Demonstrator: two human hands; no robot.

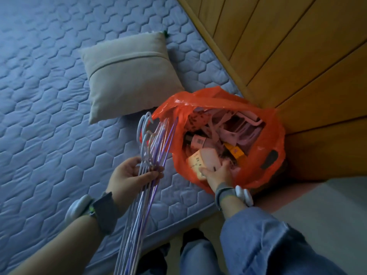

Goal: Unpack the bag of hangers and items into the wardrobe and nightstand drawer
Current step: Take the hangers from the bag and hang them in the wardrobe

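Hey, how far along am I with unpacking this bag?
Early. A bundle of wire hangers is out, held in your left hand. Your right hand grips a small box inside the orange bag, which is full of pink hangers and boxes. Nothing shown stored yet.

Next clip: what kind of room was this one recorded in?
Probably a bedroom: a beige pillow lies on a quilted blue mattress, with wooden panelling beside it, perhaps a headboard or wardrobe. The left hand holds clothes hangers.

dim, bluish light; soft focus, wide-angle bending at edges.
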